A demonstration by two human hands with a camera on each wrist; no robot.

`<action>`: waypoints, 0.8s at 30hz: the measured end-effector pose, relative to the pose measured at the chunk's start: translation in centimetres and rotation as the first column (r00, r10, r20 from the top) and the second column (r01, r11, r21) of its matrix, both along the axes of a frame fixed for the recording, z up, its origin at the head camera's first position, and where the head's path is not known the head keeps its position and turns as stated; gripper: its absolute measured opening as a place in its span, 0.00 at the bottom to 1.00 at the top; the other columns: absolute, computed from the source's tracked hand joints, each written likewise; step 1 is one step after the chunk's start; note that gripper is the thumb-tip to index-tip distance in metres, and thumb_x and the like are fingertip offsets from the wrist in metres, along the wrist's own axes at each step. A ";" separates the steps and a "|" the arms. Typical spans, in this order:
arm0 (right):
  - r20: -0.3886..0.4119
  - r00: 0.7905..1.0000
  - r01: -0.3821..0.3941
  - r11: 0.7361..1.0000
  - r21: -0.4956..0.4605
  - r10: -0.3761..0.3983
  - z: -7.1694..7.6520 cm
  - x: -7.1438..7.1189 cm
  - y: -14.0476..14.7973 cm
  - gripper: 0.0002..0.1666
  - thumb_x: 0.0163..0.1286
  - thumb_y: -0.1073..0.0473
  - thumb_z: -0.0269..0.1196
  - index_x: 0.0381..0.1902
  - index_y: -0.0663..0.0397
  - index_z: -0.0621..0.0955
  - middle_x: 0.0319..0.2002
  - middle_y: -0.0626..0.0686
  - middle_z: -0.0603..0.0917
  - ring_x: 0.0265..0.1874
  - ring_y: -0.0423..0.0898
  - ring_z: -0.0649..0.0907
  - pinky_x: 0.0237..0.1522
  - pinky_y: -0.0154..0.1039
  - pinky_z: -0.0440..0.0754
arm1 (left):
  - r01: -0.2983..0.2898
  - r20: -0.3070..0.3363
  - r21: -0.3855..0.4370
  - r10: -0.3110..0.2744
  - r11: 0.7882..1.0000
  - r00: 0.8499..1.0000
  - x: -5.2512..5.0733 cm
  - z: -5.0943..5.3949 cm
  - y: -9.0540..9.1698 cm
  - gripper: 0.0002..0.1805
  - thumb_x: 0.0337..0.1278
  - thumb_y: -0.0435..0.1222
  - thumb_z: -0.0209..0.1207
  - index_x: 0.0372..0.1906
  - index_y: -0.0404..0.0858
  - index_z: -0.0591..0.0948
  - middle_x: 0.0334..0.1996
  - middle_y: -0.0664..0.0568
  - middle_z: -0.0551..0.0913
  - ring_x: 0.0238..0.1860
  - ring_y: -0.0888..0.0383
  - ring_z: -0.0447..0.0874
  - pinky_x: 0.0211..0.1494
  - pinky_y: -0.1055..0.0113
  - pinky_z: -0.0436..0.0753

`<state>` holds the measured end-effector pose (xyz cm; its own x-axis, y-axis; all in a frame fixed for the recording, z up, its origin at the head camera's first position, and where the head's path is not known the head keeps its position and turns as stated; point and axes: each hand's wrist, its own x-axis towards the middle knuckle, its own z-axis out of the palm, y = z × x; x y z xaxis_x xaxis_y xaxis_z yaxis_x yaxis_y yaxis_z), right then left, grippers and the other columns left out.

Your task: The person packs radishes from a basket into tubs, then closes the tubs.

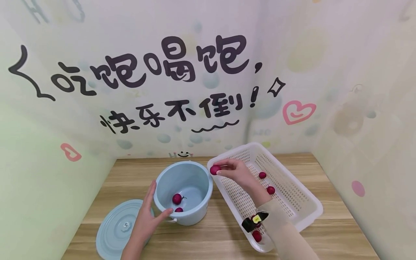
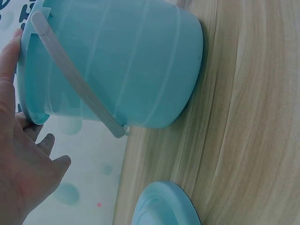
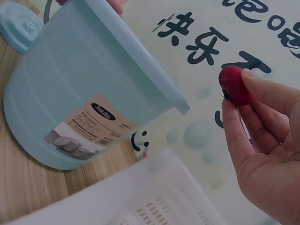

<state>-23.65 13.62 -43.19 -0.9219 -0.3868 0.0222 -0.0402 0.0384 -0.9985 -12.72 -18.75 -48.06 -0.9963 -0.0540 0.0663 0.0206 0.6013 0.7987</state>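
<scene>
A small round red radish (image 3: 236, 86) with a short dark stem is pinched between the thumb and fingers of my right hand (image 1: 235, 173). That hand is raised over the left rim of the white basket (image 1: 297, 180), beside the light blue bucket (image 1: 196, 217). Inside the upright bucket lie two radishes, one (image 1: 177, 198) with a thin root showing, the other partly hidden by the rim. Spread along the bucket's left rim, my left hand (image 1: 146, 220) touches it with thumb and fingers. In the left wrist view, the bucket's handle (image 2: 77, 82) hangs down its side.
Several radishes (image 1: 271, 190) lie scattered in the basket, some partly covered by the right forearm. A round blue lid (image 1: 112, 231) lies on the wooden table (image 1: 195, 245) left of the bucket. Behind stands a wall (image 1: 208, 21) with black lettering.
</scene>
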 end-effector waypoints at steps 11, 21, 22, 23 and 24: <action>0.005 0.999 -0.045 0.999 0.008 0.045 0.5 0.5 -1.4 0.23 0.65 0.64 0.68 0.57 0.63 0.81 0.51 0.59 0.87 0.44 0.39 0.87 0.51 0.31 0.86 | 0.002 -0.012 0.008 -0.002 1.000 1.000 0.0 -0.1 0.0 0.59 0.50 0.51 0.72 0.81 0.56 0.46 0.82 0.48 0.46 0.80 0.37 0.46 0.74 0.28 0.56; 0.003 0.998 -0.066 0.998 0.015 0.066 0.4 0.8 -2.3 0.22 0.64 0.64 0.69 0.56 0.63 0.82 0.49 0.58 0.87 0.43 0.39 0.86 0.48 0.30 0.85 | 0.002 -0.013 0.012 -0.001 1.000 1.000 0.1 0.0 0.0 0.59 0.51 0.51 0.72 0.81 0.58 0.45 0.82 0.50 0.46 0.80 0.38 0.46 0.74 0.28 0.56; -0.002 0.997 -0.071 0.997 0.013 0.071 0.3 0.8 -2.4 0.22 0.64 0.64 0.69 0.56 0.63 0.82 0.49 0.58 0.87 0.43 0.39 0.86 0.48 0.30 0.85 | 0.001 -0.011 0.012 -0.001 1.000 1.000 0.1 0.0 0.0 0.59 0.51 0.51 0.72 0.81 0.58 0.45 0.82 0.50 0.46 0.80 0.38 0.46 0.74 0.28 0.56; -0.001 0.997 -0.075 0.997 0.012 0.075 0.2 0.9 -2.4 0.22 0.64 0.63 0.69 0.56 0.63 0.82 0.49 0.58 0.87 0.43 0.40 0.86 0.48 0.30 0.85 | 0.001 -0.011 0.012 -0.001 1.000 1.000 0.1 0.0 0.0 0.59 0.51 0.51 0.72 0.81 0.57 0.45 0.82 0.51 0.46 0.80 0.37 0.46 0.74 0.28 0.56; -0.002 0.997 -0.078 0.997 0.013 0.078 0.2 0.9 -2.5 0.22 0.65 0.63 0.69 0.56 0.63 0.82 0.50 0.58 0.87 0.43 0.40 0.86 0.48 0.30 0.85 | 0.001 -0.009 0.012 -0.001 1.000 1.000 0.1 0.1 0.0 0.59 0.51 0.52 0.71 0.81 0.57 0.45 0.82 0.51 0.46 0.80 0.37 0.46 0.73 0.28 0.56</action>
<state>-22.75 11.12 -42.97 -0.8890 -0.4574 0.0189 -0.0457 0.0477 -0.9978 -12.63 -18.71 -48.00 -0.9957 -0.0541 0.0748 0.0283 0.5921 0.8054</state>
